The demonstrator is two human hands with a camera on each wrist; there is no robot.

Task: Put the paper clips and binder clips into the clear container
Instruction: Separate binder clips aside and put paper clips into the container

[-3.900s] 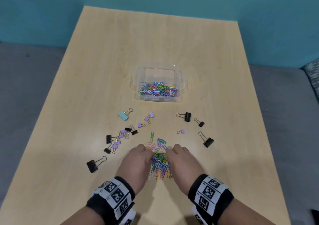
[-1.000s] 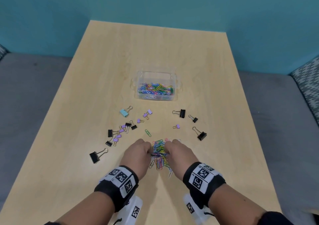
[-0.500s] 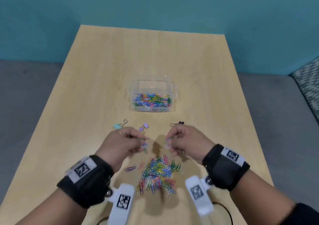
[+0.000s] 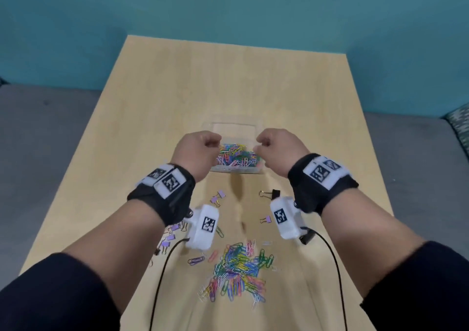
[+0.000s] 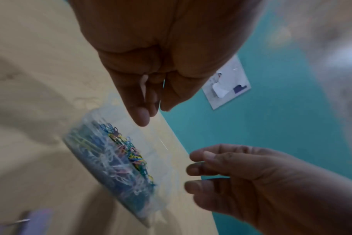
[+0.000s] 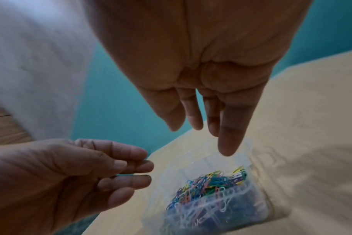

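Fingers (image 6: 229, 127) of both hands hang loose above the clear container (image 4: 237, 175).

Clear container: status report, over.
Both hands, left and right, open over clear container. Paper clip pile remains on table. Nothing blocking.

Head above; wrists near container (image 4: 236, 173)

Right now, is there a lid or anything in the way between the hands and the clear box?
Nothing visible. The left hand and right hand hover right over the clear container, which has no lid on and already holds colorful paper clips.
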